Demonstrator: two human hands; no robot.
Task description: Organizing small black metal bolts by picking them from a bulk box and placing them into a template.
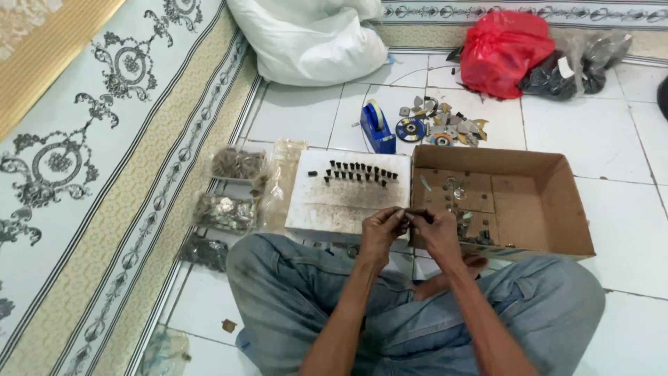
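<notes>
From the head camera, a person sits cross-legged in jeans on a white tiled floor (612,139). The left hand (381,230) and the right hand (435,228) meet just above the near edge of a white board (327,202), fingertips pinched together on a small dark piece (409,212); both grips are narrow and closed on it, though the piece is too small to make out further.

On the far part of the board stand two short rows of small dark pegs (358,171), upright and close together. Touching the board's right edge lies an open, shallow cardboard box (543,202), with a few small metal bits near its left wall.

To the left of the board, along the edge of a patterned carpet (83,153), lie several clear plastic bags of small metal parts (236,164), one behind another, and an empty-looking clear bag just beside the board.

Beyond the board's far edge sits a blue tape dispenser (376,127), next to a scatter of round discs and metal scraps (442,120) on the floor. At the far wall rest a large white sack (313,38), a red plastic bag (502,52) and, touching it on the right, a clear bag of dark parts (570,69).
</notes>
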